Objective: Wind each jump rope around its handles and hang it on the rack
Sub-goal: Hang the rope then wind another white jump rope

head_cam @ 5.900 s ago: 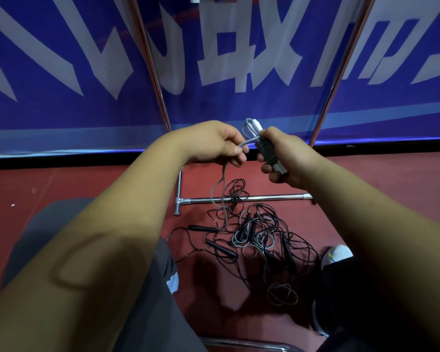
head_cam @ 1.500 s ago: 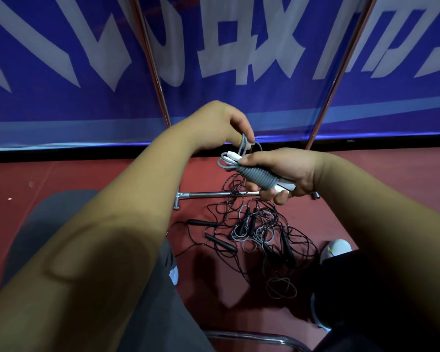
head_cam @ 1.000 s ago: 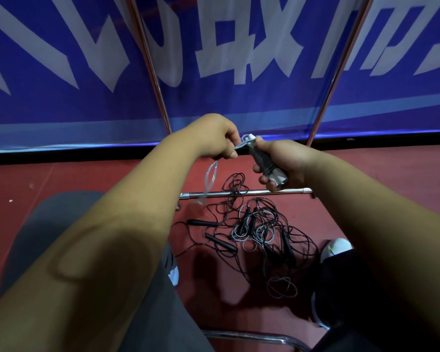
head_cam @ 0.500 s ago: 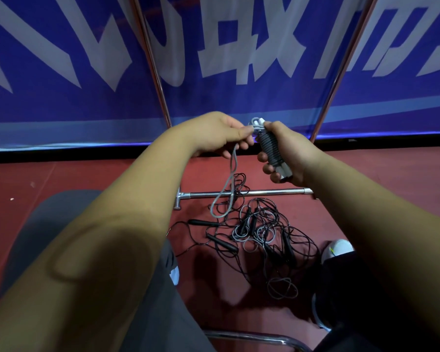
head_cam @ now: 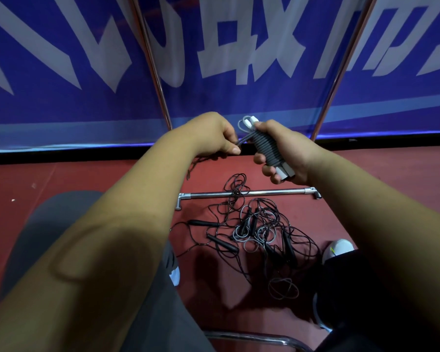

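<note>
1. The right hand [head_cam: 287, 153] grips the paired handles [head_cam: 269, 153] of the grey jump rope, cord coiled tightly round them.
2. The left hand [head_cam: 214, 135] pinches the rope's loose end [head_cam: 241, 143] just beside the coil.
3. Below, on the red floor [head_cam: 87, 179], lies a tangled pile of black ropes [head_cam: 254, 232], partly over the rack's base bar [head_cam: 249, 193].
4. The rack's uprights [head_cam: 153, 64] stand before a blue banner [head_cam: 61, 47].
</note>
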Demonstrator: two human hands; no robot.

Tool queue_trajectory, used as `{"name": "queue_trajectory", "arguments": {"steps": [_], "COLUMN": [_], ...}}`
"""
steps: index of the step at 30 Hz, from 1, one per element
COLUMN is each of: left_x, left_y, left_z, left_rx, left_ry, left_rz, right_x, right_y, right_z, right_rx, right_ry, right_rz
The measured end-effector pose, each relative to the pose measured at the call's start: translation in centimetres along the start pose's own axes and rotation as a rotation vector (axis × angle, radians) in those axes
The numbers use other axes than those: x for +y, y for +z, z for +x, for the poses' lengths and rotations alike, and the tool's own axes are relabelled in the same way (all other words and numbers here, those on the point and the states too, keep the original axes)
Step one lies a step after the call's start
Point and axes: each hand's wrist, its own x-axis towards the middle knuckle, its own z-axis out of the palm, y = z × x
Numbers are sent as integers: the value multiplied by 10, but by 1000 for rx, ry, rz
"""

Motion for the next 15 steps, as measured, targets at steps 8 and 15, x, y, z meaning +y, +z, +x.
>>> {"name": "queue_trajectory", "arguments": {"steps": [8,15], "left_x": [-4,6], "left_y": [0,-1], "left_z": [-3,-7], "left_rx": [-41,-64], "left_ry": [-19,103], "left_rz": [-46,-95], "right_x": [-1,4], "right_y": [7,5], "right_z": [-7,-16], "right_rx": [-255,-517], "right_ry": [41,234], "right_rz": [-20,-81]}}
